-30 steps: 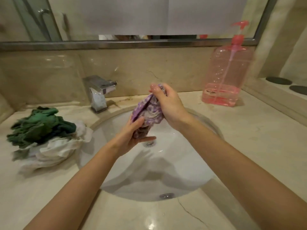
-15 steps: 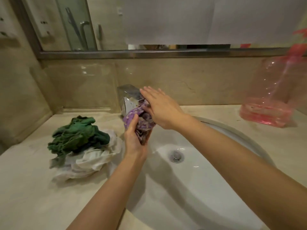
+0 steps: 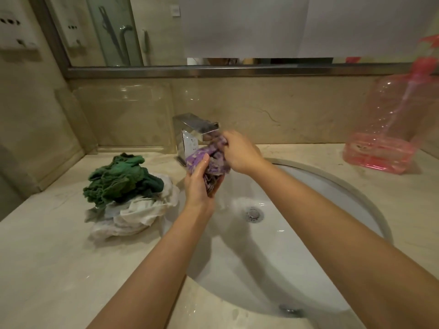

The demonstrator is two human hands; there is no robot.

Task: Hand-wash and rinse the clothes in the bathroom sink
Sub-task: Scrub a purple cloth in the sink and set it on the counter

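Both hands, left hand (image 3: 198, 184) and right hand (image 3: 240, 153), grip the purple cloth (image 3: 213, 160) under the faucet (image 3: 197, 131); green garment (image 3: 121, 176) and white garment (image 3: 135, 212) wait on the table (image 3: 59, 269), probably unwashed.

Beige marble counter (image 3: 52, 262) with white sink (image 3: 297, 269) set in; green cloth (image 3: 118, 179) on white cloth (image 3: 133, 214) left, faucet (image 3: 192, 136) behind, pink pump bottle (image 3: 389, 129) right.

A purple cloth (image 3: 210, 160) with a pale print sits at centre, a dark green garment (image 3: 121, 179) tops a white one (image 3: 133, 214) at nine o'clock, and a translucent pink pump bottle (image 3: 389, 129) stands at two o'clock.
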